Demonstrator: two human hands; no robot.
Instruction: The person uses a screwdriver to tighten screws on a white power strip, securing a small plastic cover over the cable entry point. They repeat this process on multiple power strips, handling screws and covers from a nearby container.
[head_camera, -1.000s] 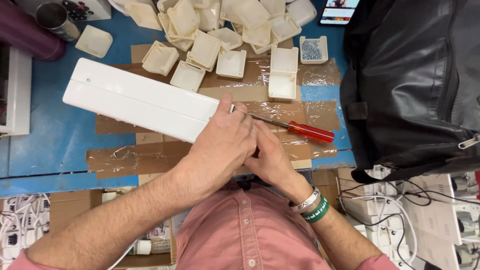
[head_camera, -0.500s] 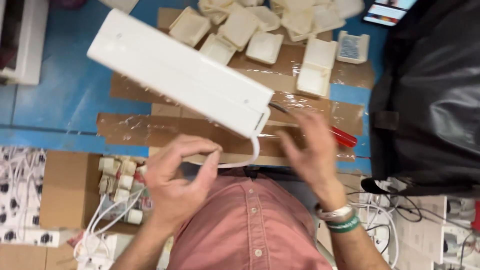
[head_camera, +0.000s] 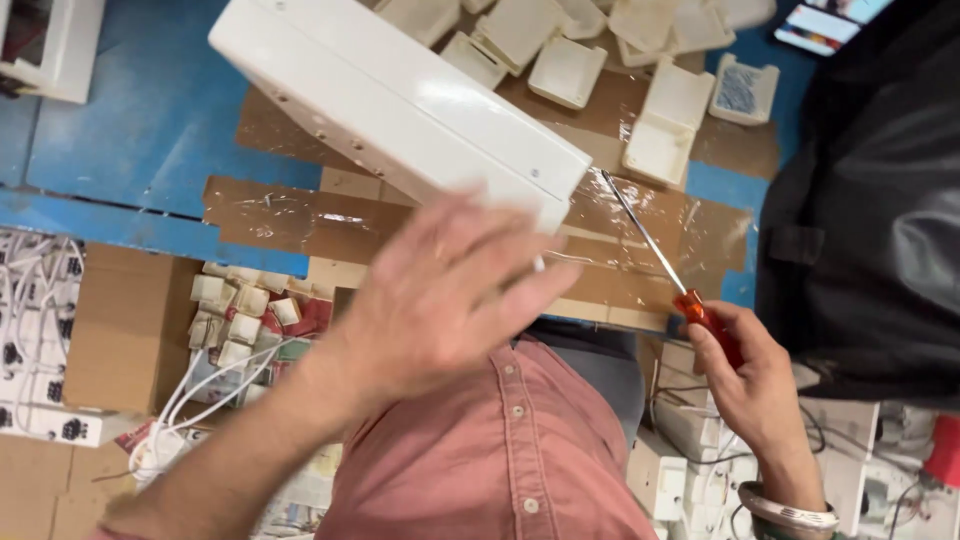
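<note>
Salmon buttoned shirt (head_camera: 500, 450); seemingly metal bangle (head_camera: 795, 512)

I see a blue workbench (head_camera: 140, 150) patched with taped cardboard (head_camera: 300, 215); small white plastic housings (head_camera: 565, 70) lie on it.

Bright even light, tape (head_camera: 640, 225) glare, perhaps motion-blurred left hand (head_camera: 450, 290).

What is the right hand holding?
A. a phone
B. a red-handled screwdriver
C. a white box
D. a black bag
B: the right hand grips the red handle of the screwdriver, whose metal shaft points up toward the corner of the long white box.
</note>
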